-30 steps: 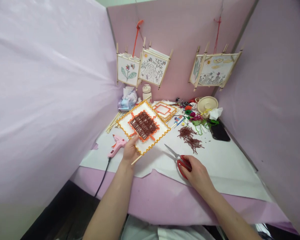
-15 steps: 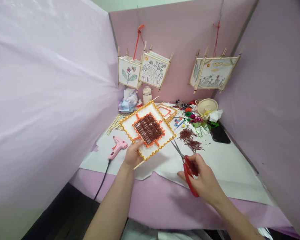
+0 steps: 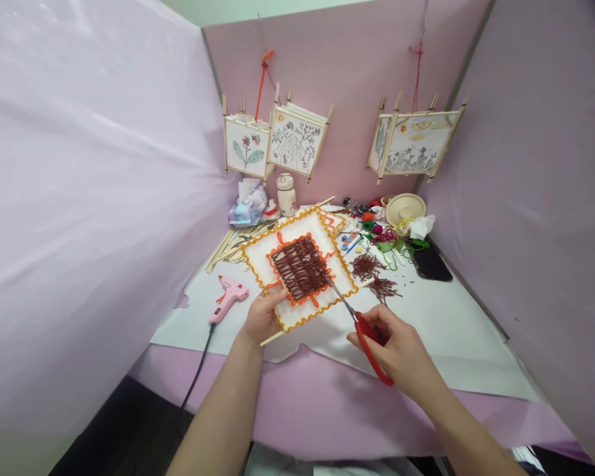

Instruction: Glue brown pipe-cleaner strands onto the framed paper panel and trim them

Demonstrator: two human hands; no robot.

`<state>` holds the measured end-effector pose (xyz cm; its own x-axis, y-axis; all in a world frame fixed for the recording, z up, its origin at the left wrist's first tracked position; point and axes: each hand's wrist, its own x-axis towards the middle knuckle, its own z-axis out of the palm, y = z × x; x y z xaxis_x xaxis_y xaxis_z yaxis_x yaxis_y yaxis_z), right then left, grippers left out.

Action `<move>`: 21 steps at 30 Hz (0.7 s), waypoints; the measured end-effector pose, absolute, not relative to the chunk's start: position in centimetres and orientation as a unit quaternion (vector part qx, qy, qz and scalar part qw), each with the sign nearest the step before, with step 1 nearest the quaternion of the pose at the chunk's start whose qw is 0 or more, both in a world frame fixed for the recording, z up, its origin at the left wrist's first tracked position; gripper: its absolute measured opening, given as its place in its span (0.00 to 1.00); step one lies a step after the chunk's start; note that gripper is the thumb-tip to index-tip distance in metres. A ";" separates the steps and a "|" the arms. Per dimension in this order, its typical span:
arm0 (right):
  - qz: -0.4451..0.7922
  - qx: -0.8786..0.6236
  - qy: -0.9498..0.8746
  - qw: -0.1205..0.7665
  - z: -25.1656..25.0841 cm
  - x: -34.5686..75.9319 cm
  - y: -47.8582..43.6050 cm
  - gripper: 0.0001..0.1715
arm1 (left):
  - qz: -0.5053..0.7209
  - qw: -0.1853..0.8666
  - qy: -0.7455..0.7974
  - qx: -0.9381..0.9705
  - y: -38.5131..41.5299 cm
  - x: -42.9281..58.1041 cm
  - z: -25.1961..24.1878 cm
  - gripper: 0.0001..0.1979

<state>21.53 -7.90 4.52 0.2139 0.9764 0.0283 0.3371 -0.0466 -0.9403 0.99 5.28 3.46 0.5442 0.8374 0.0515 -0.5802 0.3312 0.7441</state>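
My left hand (image 3: 265, 314) grips the lower left edge of a white square panel (image 3: 296, 223), its thumb on the front face. Wavy yellow yarn borders the panel, and thin wooden sticks poke out at its corners. In its middle, rows of dark brown yarn (image 3: 297, 268) fill a square outlined in orange yarn. Red-handled scissors (image 3: 369, 347) are in my right hand (image 3: 396, 340), fingers through the loops. The blades look nearly closed, and their tips lie over the right edge of the brown patch. Whether they touch the yarn I cannot tell.
A pink glue gun (image 3: 229, 299) with a black cord lies left. Brown yarn clippings (image 3: 369, 266) and a phone (image 3: 430, 262) lie right. Behind are wooden sticks (image 3: 223, 248), a tissue pack (image 3: 248, 206), a bottle (image 3: 286, 195), coloured yarn and a straw hat (image 3: 405, 209). Picture lanterns (image 3: 297, 142) hang above.
My right hand has brought the scissors up and left onto the brown patch, and the blades have closed together. The panel has tilted and shifted slightly toward the right.
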 end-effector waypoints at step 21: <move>0.368 -0.634 -0.502 0.459 4.8 21.6 -8.2 0.20 | 0.401 0.807 0.180 0.395 5.1 0.8 3.4 0.20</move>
